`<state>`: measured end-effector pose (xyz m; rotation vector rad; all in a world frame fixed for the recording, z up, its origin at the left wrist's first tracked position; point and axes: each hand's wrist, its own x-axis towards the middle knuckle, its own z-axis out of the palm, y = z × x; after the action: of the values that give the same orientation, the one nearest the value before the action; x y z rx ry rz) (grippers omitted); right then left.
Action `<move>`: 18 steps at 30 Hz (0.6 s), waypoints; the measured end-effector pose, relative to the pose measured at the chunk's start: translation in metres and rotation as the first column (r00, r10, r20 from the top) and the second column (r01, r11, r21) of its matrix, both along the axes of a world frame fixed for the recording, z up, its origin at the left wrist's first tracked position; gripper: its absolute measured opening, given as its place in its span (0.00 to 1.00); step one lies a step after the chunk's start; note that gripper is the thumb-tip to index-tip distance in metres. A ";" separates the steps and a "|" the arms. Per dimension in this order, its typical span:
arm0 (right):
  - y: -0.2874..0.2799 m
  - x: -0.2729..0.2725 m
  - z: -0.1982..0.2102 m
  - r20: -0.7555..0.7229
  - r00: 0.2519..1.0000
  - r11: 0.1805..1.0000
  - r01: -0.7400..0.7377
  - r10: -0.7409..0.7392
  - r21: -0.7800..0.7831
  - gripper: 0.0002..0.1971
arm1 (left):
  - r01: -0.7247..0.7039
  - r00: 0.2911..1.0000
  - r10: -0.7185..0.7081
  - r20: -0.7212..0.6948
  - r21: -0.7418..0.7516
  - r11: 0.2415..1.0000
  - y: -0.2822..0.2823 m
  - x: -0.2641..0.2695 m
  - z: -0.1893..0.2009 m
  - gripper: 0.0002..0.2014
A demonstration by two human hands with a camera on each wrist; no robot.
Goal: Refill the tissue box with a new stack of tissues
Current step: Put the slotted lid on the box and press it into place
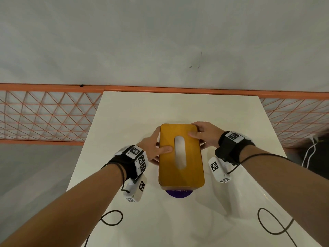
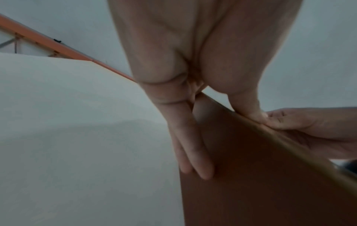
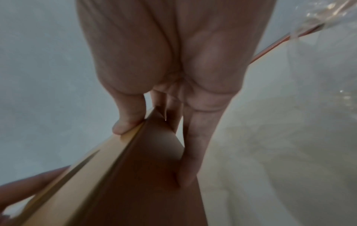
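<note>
Gripping the box (image 1: 180, 154) from both long sides: left hand (image 1: 153, 148) and right hand (image 1: 204, 134) each lay a thumb on its lid, fingers down its walls. Its long axis runs away from the person; the right hand sits farther along it.

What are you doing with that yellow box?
A person grips a wooden tissue box with both hands over a white table. The left hand holds its left side, thumb on top and fingers down the side; the right hand holds the far right corner the same way. The slot on top shows no tissue sticking out. Something purple peeks from under the near end.
</note>
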<state>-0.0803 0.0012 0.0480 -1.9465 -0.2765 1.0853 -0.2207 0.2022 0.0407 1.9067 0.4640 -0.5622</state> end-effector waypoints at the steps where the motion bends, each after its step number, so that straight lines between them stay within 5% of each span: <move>1: -0.001 -0.003 0.000 0.006 1.000 1.000 0.030 -0.030 0.001 0.29 | -0.013 1.000 0.013 0.004 0.018 1.000 0.000 -0.002 0.000 0.46; 5: -0.014 -0.027 -0.002 0.043 0.989 0.989 0.140 -0.142 0.042 0.35 | -0.029 0.999 0.029 -0.028 -0.001 1.000 -0.005 -0.025 -0.001 0.50; 11: -0.046 -0.092 -0.003 -0.062 0.998 1.000 -0.005 0.007 0.030 0.57 | -0.007 1.000 0.008 0.007 -0.154 0.988 -0.019 -0.079 -0.012 0.61; 18: -0.051 -0.122 0.000 -0.011 0.996 0.996 -0.083 0.083 -0.015 0.53 | -0.018 0.996 0.027 0.081 -0.111 0.994 -0.027 -0.085 -0.018 0.62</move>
<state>-0.2020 -0.0503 0.0484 -1.9577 -0.3471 1.1542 -0.3060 0.1751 0.0226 1.8096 0.3929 -0.4830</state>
